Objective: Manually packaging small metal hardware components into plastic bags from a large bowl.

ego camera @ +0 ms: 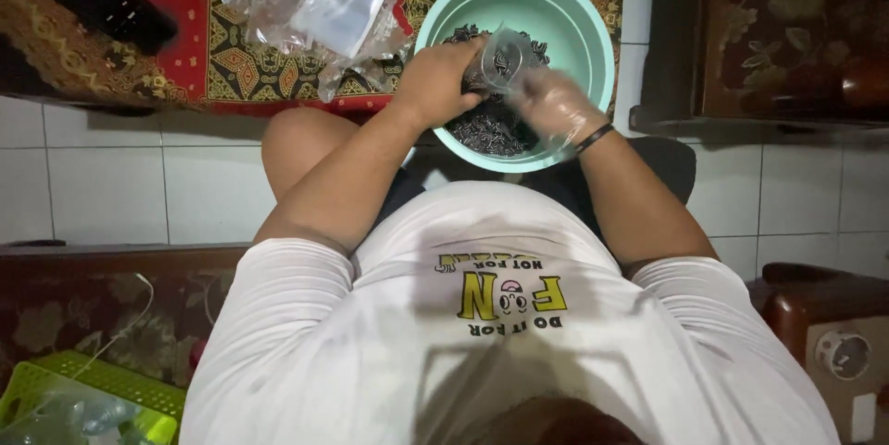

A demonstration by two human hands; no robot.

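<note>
A small clear plastic bag (501, 61) sits over the middle of a mint-green basin (593, 28), held between both hands above a heap of small dark pieces (491, 130) that fills the basin's near side. The left hand (438, 84) has its grip clamped on the bag's left edge. The right hand (553, 104), in a thin clear glove with a dark band at the wrist, meets the bag's other side; whether its grip is closed there I cannot tell. The basin rests on a red patterned cloth (185, 47), beside a loose pile of clear plastic bags (324, 0). A lime-green basket (56, 389) stands well apart at lower left.
</note>
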